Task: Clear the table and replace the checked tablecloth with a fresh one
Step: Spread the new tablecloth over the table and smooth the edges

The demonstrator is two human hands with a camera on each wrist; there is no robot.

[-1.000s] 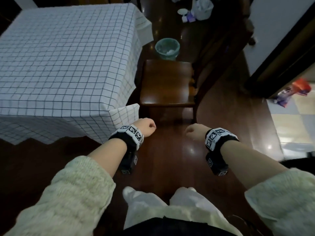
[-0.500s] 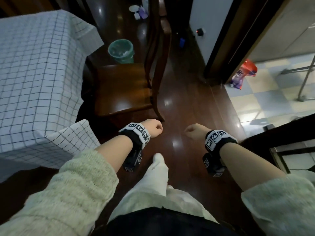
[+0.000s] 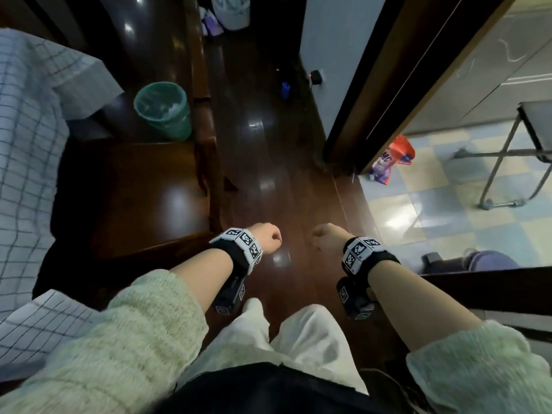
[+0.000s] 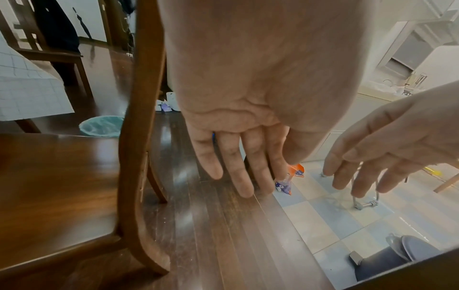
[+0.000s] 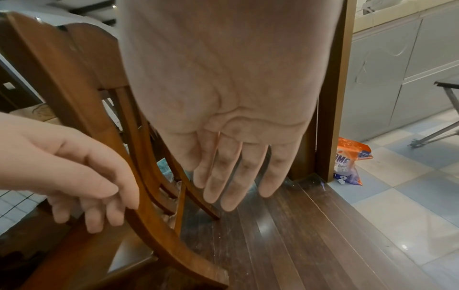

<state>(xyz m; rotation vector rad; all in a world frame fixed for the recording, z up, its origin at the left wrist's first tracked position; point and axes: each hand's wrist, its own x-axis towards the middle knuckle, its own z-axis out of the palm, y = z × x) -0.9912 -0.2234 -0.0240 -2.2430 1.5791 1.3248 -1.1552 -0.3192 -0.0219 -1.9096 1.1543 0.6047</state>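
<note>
Both hands hang in front of the body over the dark wood floor [image 3: 268, 162], holding nothing. Left hand [image 3: 267, 237]: fingers straight and relaxed, pointing down, seen plainly in the left wrist view [image 4: 248, 137]. Right hand [image 3: 327, 237]: same, fingers loosely extended, slightly apart, empty [image 5: 231, 141]. From the head view both look like fists, but the wrist views show the fingers hanging slack. The two hands are near each other, not touching.

Checked cloth [image 3: 27, 162] lies on the desk at far left of the head view, well apart from both hands and behind the left arm; one corner hangs by the bin [image 3: 162, 110], another corner shows at lower left, next to the left sleeve [image 3: 125, 348]. The cloth is spread over the desk, nothing seen on the visible part. In the left wrist view only a hanging edge of the cloth [image 4: 27, 92] shows at far left.

Chair [image 3: 140, 198] stands between the cloth and the left hand, seat towards the desk, back just beside the left hand. In the right wrist view the left hand's fingers [image 5: 99, 206] sit close against the chair's curved back post; contact unclear.

To the right is a doorway with a tiled floor [image 3: 448, 204], an orange and purple bag [image 3: 394, 158] by the door frame, and metal legs [image 3: 504, 168] further in. A grey pedal bin [image 3: 490, 261] is near the right wrist.
</note>
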